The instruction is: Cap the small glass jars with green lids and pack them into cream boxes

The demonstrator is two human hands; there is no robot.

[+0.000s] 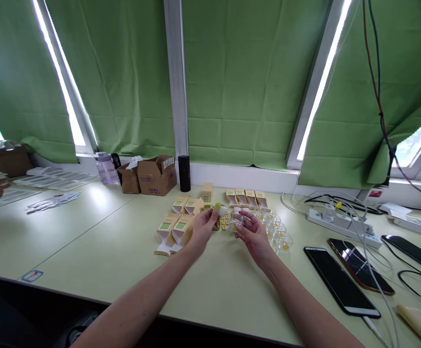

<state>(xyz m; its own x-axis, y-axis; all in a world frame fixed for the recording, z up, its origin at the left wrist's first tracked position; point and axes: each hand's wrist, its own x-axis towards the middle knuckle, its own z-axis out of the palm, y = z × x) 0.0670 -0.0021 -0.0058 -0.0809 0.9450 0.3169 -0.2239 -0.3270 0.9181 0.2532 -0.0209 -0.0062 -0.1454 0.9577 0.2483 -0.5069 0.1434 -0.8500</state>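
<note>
Your left hand (203,227) pinches a small white and green thing (221,210). Your right hand (254,236) grips a clear cup (235,221) over the desk (217,285), near more see-through cups (285,241) with yellow bits inside.

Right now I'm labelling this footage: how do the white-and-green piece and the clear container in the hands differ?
The white-and-green piece looks opaque; the clear container is see-through. The visible part of the piece looks smaller than that of the container. The left hand holds the piece; the right hand holds the container. Both are over the table.
</note>
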